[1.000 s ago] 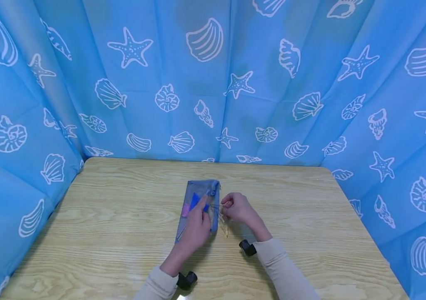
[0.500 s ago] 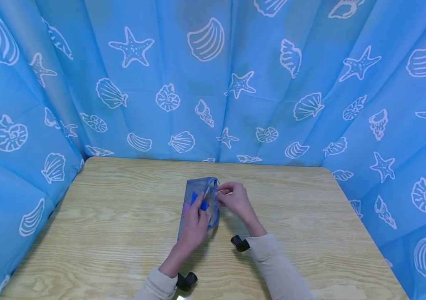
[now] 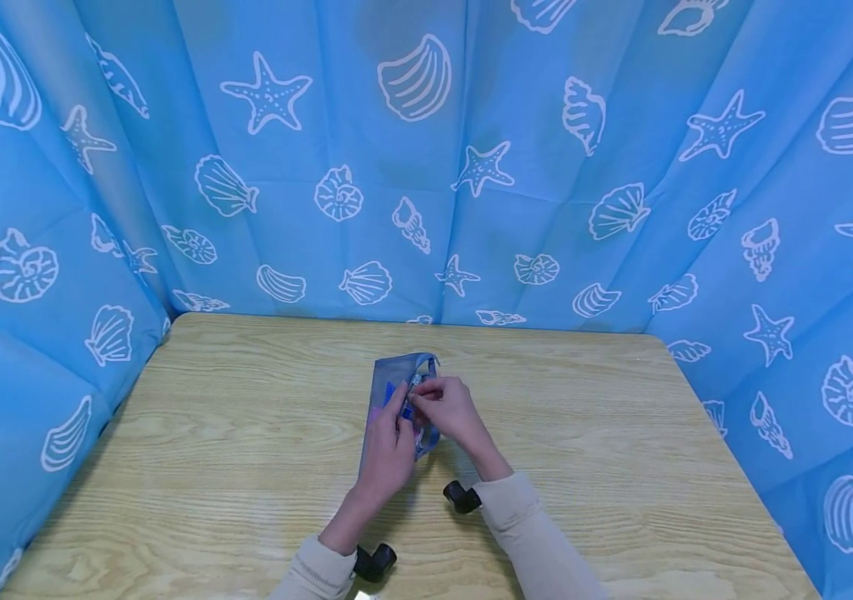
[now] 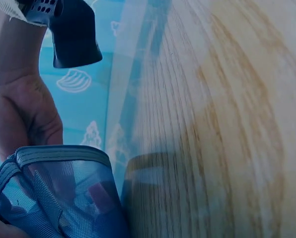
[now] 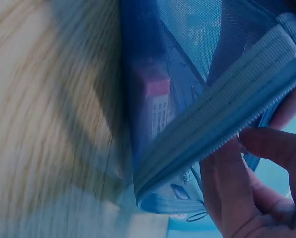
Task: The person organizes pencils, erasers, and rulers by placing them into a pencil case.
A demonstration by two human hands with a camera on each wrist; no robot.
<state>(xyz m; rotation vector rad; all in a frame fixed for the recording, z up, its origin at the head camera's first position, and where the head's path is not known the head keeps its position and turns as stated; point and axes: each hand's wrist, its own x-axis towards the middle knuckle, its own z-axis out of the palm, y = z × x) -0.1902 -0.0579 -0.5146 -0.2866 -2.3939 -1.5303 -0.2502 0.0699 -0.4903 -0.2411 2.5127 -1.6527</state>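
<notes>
A blue mesh pencil pouch (image 3: 394, 372) with a zipper stands partly open on the table. My left hand (image 3: 386, 457) holds its left side near the mouth, thumb and fingers along the edge. My right hand (image 3: 447, 407) is at the mouth from the right. In the right wrist view, the right hand's thumb and fingers (image 5: 232, 188) meet beside the zipper teeth, and some fingertips disappear behind the zipper band (image 5: 222, 106). Something small glints at the thumb tip, too small to name. Through the mesh show a pink block like an eraser (image 5: 158, 85) and a blue piece (image 3: 390, 390).
The pouch lies mid-depth on a light wood-grain table (image 3: 261, 417). A blue curtain (image 3: 426, 167) with white shell and starfish prints surrounds the back and sides. A black wrist camera (image 3: 462, 497) sits under each forearm.
My right hand has moved left from beside the pouch to its mouth. The thin, gold-tipped thing that hung below it is no longer visible. The pouch's mouth has lifted and widened.
</notes>
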